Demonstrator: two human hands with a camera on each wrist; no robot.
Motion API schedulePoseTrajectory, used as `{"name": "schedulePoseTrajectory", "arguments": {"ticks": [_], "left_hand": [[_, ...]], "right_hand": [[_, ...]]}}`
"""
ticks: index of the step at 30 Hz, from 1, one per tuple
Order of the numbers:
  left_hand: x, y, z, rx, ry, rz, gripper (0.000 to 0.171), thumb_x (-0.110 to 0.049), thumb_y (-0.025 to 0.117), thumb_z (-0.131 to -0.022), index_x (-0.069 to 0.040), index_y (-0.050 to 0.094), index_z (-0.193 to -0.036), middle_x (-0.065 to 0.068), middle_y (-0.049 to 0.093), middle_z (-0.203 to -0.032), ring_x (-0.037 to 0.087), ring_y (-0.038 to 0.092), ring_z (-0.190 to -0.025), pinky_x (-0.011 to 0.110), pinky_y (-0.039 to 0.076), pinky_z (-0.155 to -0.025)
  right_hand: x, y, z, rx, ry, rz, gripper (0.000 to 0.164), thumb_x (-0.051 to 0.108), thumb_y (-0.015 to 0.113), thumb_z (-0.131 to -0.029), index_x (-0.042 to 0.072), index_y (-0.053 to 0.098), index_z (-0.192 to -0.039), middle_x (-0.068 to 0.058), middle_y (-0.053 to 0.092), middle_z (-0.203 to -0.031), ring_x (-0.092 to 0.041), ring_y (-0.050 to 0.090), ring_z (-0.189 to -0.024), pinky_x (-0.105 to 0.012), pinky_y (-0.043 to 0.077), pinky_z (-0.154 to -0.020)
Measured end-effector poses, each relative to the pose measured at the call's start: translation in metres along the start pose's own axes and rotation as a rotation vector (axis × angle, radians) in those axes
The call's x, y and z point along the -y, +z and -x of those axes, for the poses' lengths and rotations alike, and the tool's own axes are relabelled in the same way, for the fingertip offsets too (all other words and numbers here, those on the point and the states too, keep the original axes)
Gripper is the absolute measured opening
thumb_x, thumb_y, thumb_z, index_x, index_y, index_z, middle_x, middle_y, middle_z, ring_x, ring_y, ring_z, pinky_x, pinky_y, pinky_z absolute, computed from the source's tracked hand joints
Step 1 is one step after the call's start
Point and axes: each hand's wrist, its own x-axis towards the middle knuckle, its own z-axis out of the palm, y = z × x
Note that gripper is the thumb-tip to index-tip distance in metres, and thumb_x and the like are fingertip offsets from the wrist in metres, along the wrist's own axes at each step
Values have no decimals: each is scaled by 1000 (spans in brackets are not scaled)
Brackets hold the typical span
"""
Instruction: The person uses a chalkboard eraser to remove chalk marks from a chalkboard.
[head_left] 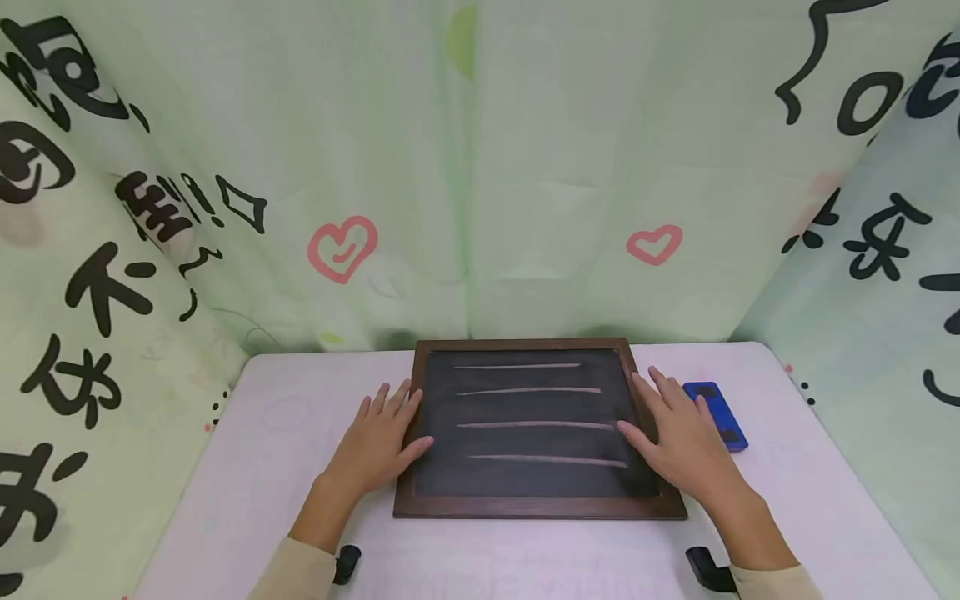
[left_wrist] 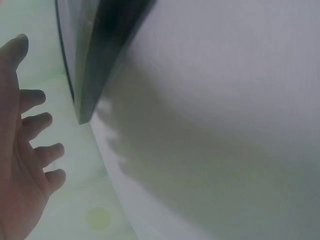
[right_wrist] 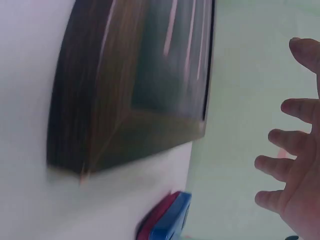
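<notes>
A small chalkboard (head_left: 525,442) in a dark brown wooden frame lies on the table, with several pale chalk lines drawn across it. My left hand (head_left: 378,440) is spread at its left edge, thumb and fingertips overlapping the frame in the head view. Over the right edge is my right hand (head_left: 681,433), fingers likewise spread, the thumb reaching across the dark surface. Both wrist views show the left hand (left_wrist: 22,145) and right hand (right_wrist: 300,150) with fingers extended and nothing gripped, beside the frame's edge (right_wrist: 115,100).
A blue board eraser (head_left: 716,417) lies right of the chalkboard, partly behind the right hand; its side shows red in the right wrist view. The white-covered table (head_left: 300,400) is bordered by pale green curtains (head_left: 540,167) with dark writing and pink hearts.
</notes>
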Motion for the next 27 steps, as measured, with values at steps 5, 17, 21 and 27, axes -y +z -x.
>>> {"name": "schedulePoseTrajectory", "arguments": {"ticks": [5, 17, 21, 27], "left_hand": [[8, 4, -2, -4, 54, -30, 77, -58, 51, -103, -10, 37, -161, 15, 31, -169, 47, 30, -153, 64, 30, -121], [15, 10, -5, 26, 123, -22, 70, -52, 50, -105, -9, 40, -159, 12, 33, -168, 45, 30, -154, 63, 29, -122], [16, 11, -5, 47, 134, -17, 69, -51, 49, -106, -8, 41, -159, 12, 33, -169, 45, 30, -154, 64, 29, -122], [21, 15, -5, 44, 128, -1, 66, -45, 51, -107, -6, 41, -158, 12, 34, -168, 46, 32, -153, 64, 30, -121]], "right_hand": [[-21, -4, 3, -6, -7, 12, 78, 45, 67, -97, 1, 41, -156, -31, 36, -160, -55, 39, -142, -79, 29, -110], [-75, -7, 7, -36, 11, -22, 75, 40, 72, -95, -8, 48, -148, -38, 42, -151, -60, 45, -132, -75, 39, -105], [-91, -7, 9, 14, 49, -14, 77, 43, 68, -97, -9, 44, -149, -40, 39, -151, -62, 44, -130, -77, 40, -102], [-115, -7, 13, 17, 69, -15, 80, 44, 68, -98, -10, 41, -149, -42, 38, -148, -66, 42, -126, -81, 39, -96]]}}
